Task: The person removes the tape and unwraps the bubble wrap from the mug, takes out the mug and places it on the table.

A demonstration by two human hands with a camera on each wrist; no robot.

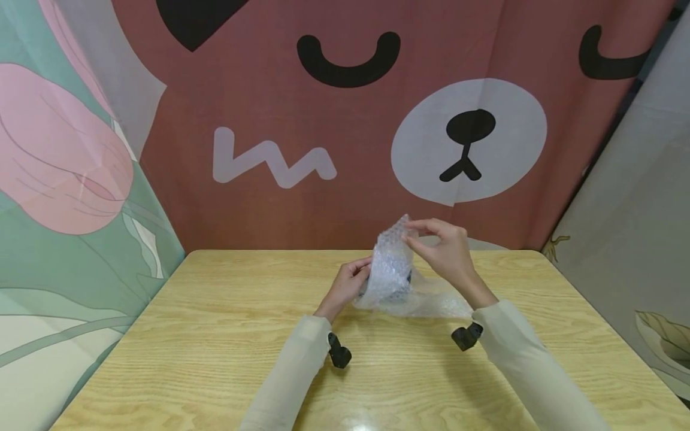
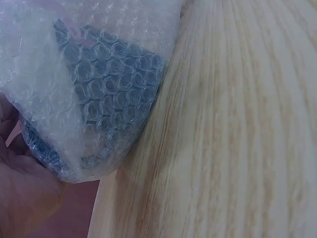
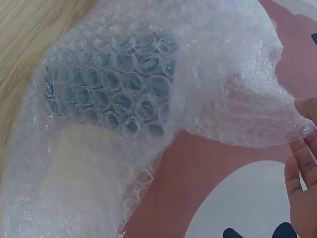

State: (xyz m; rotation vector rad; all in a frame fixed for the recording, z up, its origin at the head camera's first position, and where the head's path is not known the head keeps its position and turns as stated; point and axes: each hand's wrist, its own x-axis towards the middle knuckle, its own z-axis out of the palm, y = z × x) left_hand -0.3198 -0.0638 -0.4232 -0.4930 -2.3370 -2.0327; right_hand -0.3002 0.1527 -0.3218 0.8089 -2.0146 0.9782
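A sheet of clear bubble wrap [image 1: 389, 257] is folded around a dark, blue-grey object [image 3: 106, 87] with straight edges, whose kind is blurred by the bubbles. My left hand [image 1: 346, 286] grips this bundle at its left side, thumb toward me; in the left wrist view, the hand [image 2: 27, 193] sits at the bundle's lower left corner. With thumb and fingertips, my right hand [image 1: 448, 251] pinches the raised upper edge of the wrap. The right wrist view shows that pinched flap stretching from the object to the hand [image 3: 304, 193].
A loose tail of bubble wrap [image 1: 439, 304] trails to the right over the wooden table [image 1: 215, 347]. Small black wrist cameras [image 1: 339, 352] hang from both sleeves. Behind the table hangs a printed curtain [image 1: 259, 215], with more fabric on both sides.
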